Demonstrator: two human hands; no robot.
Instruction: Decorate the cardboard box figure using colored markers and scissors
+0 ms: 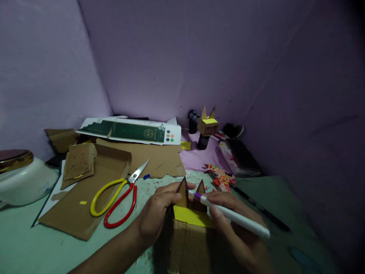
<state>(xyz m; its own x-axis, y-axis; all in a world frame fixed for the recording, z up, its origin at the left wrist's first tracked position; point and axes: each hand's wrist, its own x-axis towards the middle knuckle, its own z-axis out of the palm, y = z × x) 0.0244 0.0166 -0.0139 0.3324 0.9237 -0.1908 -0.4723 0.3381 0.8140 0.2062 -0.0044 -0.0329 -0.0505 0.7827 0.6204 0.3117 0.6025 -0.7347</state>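
My left hand (158,213) grips the left side of a cardboard box figure (188,243) that has two pointed ears and a yellow paper strip (191,217) on top. Its thumb lies by the left ear. My right hand (236,224) holds a white marker (234,216) with a purple band, its tip touching the cardboard between the ears. Both hands sit low in the middle of the head view, above the pale green table (23,243).
Scissors with yellow and red handles (119,198) lie on flat cardboard sheets (85,198) to the left. A green-and-white flattened carton (131,131) lies behind. A finished eared cardboard figure (207,125) stands at the back, patterned paper (221,177) near it, a white bowl (25,182) far left.
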